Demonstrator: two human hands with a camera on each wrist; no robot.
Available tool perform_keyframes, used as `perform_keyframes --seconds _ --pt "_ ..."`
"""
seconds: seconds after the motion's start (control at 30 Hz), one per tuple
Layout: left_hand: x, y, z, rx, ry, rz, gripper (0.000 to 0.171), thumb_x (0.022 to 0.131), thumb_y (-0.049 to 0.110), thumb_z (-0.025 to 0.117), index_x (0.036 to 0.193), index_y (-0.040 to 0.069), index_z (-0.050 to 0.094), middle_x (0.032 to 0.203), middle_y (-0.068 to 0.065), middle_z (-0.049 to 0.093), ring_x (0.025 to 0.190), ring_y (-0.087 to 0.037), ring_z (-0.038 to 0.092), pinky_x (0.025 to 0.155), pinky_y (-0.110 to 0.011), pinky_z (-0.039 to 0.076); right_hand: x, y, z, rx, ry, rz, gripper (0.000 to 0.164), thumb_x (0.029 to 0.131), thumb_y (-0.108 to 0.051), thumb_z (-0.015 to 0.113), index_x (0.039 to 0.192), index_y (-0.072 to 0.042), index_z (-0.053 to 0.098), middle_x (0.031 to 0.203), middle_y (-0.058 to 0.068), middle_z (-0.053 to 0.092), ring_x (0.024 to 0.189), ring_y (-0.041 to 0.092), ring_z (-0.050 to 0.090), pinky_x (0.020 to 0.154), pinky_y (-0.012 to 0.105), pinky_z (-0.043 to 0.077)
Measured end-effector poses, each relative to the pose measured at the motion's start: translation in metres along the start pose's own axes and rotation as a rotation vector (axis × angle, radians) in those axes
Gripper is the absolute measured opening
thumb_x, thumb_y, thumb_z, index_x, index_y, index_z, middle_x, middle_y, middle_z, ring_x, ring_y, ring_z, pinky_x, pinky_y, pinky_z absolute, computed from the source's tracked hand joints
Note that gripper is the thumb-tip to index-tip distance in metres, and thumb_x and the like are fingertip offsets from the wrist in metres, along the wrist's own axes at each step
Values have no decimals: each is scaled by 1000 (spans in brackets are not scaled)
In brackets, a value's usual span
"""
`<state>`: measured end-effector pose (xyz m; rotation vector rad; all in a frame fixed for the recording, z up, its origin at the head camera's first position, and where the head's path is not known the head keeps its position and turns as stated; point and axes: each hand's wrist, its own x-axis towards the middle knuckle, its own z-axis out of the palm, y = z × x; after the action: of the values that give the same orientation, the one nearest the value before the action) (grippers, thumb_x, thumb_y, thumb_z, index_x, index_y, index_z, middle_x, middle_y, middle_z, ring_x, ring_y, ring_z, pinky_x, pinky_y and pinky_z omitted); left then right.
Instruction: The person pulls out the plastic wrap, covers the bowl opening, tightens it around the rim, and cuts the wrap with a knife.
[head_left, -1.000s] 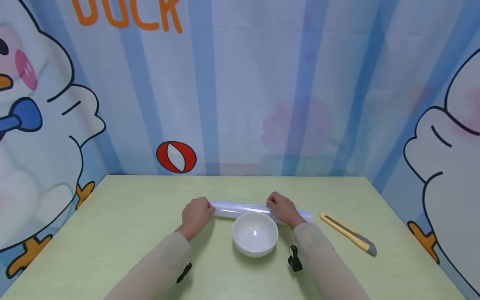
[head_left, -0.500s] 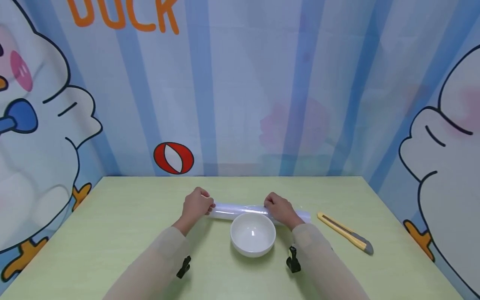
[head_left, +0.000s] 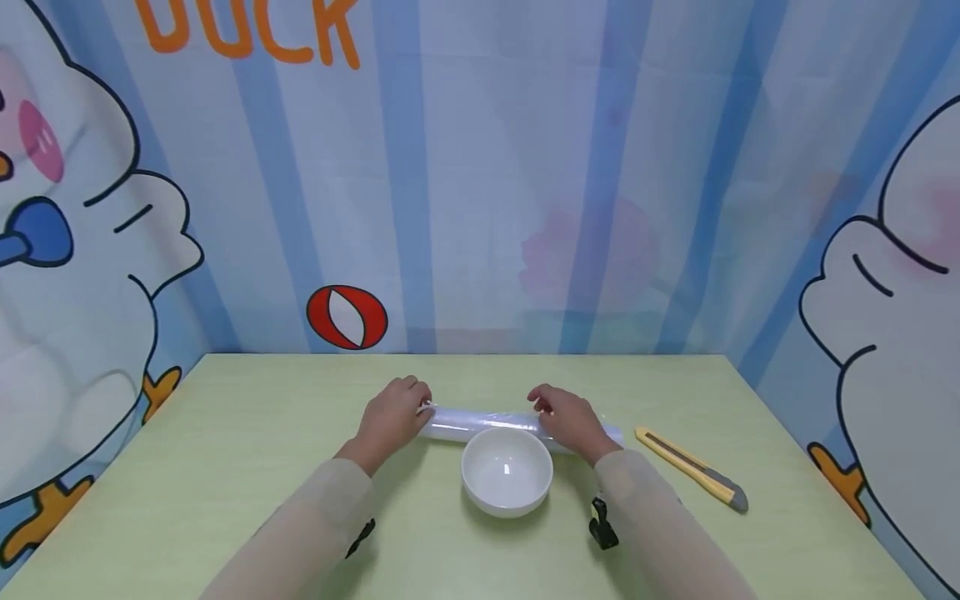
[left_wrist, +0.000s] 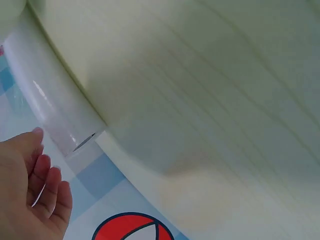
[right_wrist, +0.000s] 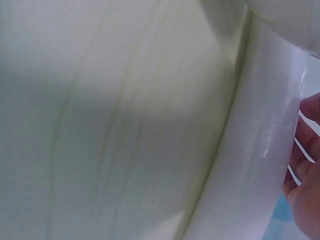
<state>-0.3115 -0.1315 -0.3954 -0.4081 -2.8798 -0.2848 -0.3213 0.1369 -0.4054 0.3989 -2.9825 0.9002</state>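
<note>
A roll of clear plastic wrap [head_left: 476, 423] lies crosswise on the table, its hollow end showing in the left wrist view. At its left end, my left hand [head_left: 393, 417] has its fingers curled and pinches what looks like the loose edge of the film. My right hand [head_left: 572, 423] is over the right part of the roll [right_wrist: 250, 145], fingers loosely bent and apart along its far side. Between the forearms, a white bowl [head_left: 507, 472] stands upright just in front of the roll, hiding some of its near side.
To the right of the roll lies a yellow utility knife [head_left: 692, 469] with a grey end. The pale green table [head_left: 262, 433] ends at a blue striped cloth backdrop [head_left: 480, 167] with cartoon ducks.
My left fingers have lifted, spread and come together again at the roll's left end. My right fingers have loosened from a tight pinch and spread slightly. Roll, bowl and knife stay put.
</note>
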Motion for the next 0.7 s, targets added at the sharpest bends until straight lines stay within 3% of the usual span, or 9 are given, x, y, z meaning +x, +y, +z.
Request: perform_keyframes --seconds 0.13,0.3,0.43,0.6,0.7 --pt "3 2 0 -48 16 -71 18 84 29 66 94 14 65 87 0 60 82 -15 51 73 -29 51 -2 2 -6 -115 -2 -44 28 84 -10 54 111 -18 60 104 3 64 96 20 59 85 42 47" --pt "8 3 1 -179 36 -184 18 86 32 63 88 14 64 78 0 59 73 -15 50 63 -27 46 -4 7 -11 -321 39 -134 17 87 -19 57 101 -17 66 90 -2 65 80 14 58 74 35 48" --pt "12 3 1 -257 54 -246 20 88 34 60 89 14 63 81 -2 57 74 -16 50 64 -28 44 -7 9 -17 -437 47 -203 16 87 -25 59 96 -15 68 87 -2 66 77 14 57 73 36 48" --pt "15 5 2 -361 98 -255 22 90 33 57 91 12 63 104 -9 58 93 -22 53 82 -36 48 -9 10 -22 -352 -32 -103 24 88 -30 58 103 -15 67 94 0 66 84 16 59 79 38 49" --pt "16 6 3 -447 109 -273 21 90 31 58 88 10 62 106 -10 60 97 -24 54 86 -40 48 -11 12 -23 -275 -68 -50 21 89 -31 57 101 -17 68 96 -1 67 87 16 60 80 38 49"
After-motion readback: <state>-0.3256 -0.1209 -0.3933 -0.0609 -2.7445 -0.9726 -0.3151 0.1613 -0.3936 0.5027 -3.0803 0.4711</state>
